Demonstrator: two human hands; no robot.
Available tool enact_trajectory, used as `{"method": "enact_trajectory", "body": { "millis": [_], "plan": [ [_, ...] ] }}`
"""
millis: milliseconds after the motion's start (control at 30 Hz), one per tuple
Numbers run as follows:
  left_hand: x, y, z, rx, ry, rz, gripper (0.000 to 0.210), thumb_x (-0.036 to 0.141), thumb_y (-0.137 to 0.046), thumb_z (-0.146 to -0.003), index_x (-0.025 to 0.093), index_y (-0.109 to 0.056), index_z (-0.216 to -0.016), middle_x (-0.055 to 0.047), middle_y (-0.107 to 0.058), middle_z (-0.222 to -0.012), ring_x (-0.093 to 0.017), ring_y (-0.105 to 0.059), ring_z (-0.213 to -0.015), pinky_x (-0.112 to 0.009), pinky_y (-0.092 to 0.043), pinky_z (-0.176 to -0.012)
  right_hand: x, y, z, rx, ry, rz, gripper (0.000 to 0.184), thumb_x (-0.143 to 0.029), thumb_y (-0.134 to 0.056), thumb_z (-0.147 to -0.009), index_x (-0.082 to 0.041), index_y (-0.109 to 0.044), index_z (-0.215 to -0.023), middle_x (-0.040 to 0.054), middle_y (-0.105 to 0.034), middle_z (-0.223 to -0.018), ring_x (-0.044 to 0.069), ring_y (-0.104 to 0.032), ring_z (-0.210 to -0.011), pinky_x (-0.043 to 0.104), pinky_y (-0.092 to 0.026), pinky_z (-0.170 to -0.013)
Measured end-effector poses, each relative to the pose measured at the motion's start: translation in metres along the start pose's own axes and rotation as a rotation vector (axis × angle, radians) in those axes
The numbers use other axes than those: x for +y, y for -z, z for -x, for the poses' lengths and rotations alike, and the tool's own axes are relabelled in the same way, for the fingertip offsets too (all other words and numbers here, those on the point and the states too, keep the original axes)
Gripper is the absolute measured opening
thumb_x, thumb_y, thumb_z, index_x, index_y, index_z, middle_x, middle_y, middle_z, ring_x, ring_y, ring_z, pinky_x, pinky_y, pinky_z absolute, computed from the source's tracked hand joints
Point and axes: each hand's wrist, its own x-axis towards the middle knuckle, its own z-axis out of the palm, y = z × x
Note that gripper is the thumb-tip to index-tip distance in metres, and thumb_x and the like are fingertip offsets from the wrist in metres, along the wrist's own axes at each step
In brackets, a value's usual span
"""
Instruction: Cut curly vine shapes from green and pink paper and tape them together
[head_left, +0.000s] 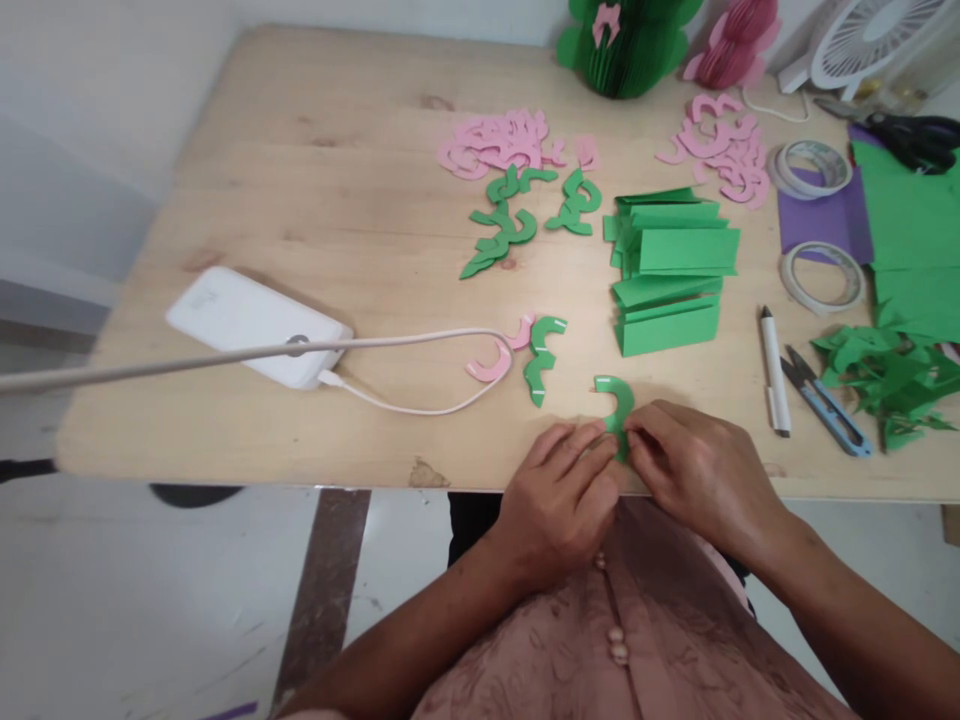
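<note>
A curved green paper cutout [622, 397] lies near the table's front edge, with a small white strip at its upper end. The fingers of my left hand [566, 490] are bent together and press on the cutout's lower left part. From the other side, my right hand [697, 465] pinches its lower right edge between thumb and fingers; those fingertips are partly hidden. Just to the left lies a wavy green cutout [541, 358] with white strips on it. Beside that are pink curved cutouts [491, 366], under the loop of a white cable [450, 410].
A white power bank [255, 325] sits at left. Behind are pink cutouts [499, 143], green cutouts [501, 232] and folded green papers [667, 262]. At right lie a pen [775, 375], blue snips [829, 408], tape rolls [823, 278], green scraps [892, 380] and black scissors [911, 140].
</note>
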Motion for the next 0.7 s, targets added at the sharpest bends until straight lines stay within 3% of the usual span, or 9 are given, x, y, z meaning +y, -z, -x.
{"method": "enact_trajectory", "body": {
  "millis": [233, 400, 700],
  "plan": [
    [0.0, 0.001, -0.001, -0.017, -0.005, 0.006, 0.016, 0.01, -0.051, -0.084, 0.012, -0.061, -0.096, -0.012, -0.07, -0.112, -0.024, -0.061, -0.113, -0.043, -0.045, -0.099, -0.001, 0.005, -0.01, -0.145, -0.021, 0.06, 0.015, -0.021, -0.046, -0.087, -0.02, -0.058, -0.078, 0.0017, -0.064, -0.067, 0.017, -0.058, -0.058, 0.029, -0.026, -0.053],
    [0.0, 0.0, -0.001, -0.009, -0.007, -0.004, 0.015, 0.01, -0.05, -0.085, 0.013, -0.061, -0.096, -0.011, -0.071, -0.111, -0.024, -0.061, -0.113, -0.043, -0.045, -0.098, -0.001, 0.004, -0.009, -0.117, 0.034, 0.092, 0.016, -0.018, -0.044, -0.087, -0.019, -0.057, -0.079, 0.0023, -0.062, -0.068, 0.017, -0.057, -0.06, 0.028, -0.026, -0.053],
    [-0.001, -0.001, 0.001, -0.005, -0.018, -0.004, 0.016, 0.009, -0.051, -0.085, 0.012, -0.061, -0.097, -0.012, -0.071, -0.112, -0.024, -0.062, -0.114, -0.043, -0.044, -0.1, 0.006, 0.0, 0.004, -0.033, 0.051, -0.073, 0.021, -0.02, -0.043, -0.093, -0.017, -0.063, -0.085, 0.0044, -0.065, -0.073, 0.017, -0.059, -0.068, 0.028, -0.037, -0.06]
  ]
}}
